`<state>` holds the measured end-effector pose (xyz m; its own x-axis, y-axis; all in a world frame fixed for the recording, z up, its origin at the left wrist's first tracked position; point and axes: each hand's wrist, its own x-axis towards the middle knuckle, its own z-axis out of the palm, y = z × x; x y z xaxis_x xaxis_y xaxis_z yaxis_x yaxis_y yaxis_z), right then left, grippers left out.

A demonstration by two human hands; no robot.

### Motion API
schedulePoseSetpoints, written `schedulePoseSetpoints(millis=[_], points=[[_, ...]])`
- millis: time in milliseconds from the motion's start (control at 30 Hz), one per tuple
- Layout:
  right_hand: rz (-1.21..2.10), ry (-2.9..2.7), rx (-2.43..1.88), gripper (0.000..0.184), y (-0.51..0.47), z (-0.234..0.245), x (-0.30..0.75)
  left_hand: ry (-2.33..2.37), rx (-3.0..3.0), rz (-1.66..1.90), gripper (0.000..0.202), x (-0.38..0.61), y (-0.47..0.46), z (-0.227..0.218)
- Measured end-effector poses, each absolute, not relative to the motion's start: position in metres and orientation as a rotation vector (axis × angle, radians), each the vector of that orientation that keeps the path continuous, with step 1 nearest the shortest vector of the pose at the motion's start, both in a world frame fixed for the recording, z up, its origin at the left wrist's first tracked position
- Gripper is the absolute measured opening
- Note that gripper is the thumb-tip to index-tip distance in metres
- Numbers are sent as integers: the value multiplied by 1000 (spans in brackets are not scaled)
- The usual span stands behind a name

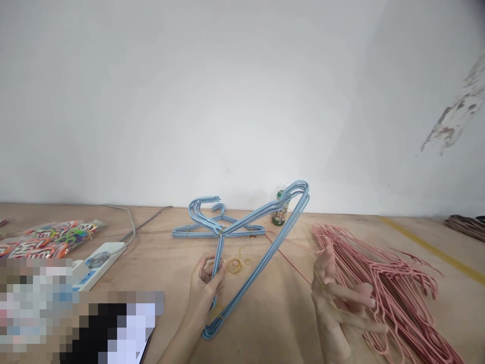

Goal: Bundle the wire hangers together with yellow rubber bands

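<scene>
My left hand (206, 285) is closed round a bundle of blue wire hangers (261, 237), which stands tilted with one corner on the wooden table (159, 263) and the other raised. My right hand (339, 298) is open with the fingers spread, and a thin yellow rubber band (322, 283) is stretched over them. It hovers beside a heap of pink wire hangers (390, 283). A second blue hanger bundle (206, 222) lies flat behind. Loose rubber bands (235, 265) lie on the table between my hands.
A white power strip (96, 263) with a grey cable lies at the left, near bags of coloured items (53, 235). A small jar (281, 210) stands by the white wall. A yellow line (432, 247) crosses the table at the right.
</scene>
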<state>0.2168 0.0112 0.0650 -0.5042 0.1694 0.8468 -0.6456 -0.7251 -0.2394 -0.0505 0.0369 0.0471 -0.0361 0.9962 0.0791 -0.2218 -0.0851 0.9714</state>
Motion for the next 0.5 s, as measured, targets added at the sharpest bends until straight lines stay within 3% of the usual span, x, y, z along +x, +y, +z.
schedulePoseSetpoints(millis=[133,300,500], points=[[2059,-257,1025,66,-7,58,201,1020,1135,1400,43,-55,37,47],[1746,-296,723,73,-14,57,205,974,1233,1399,41,-60,36,48],[1643,-316,46,51,-5,72,239,944,1380,1374,35,-66,38,49]])
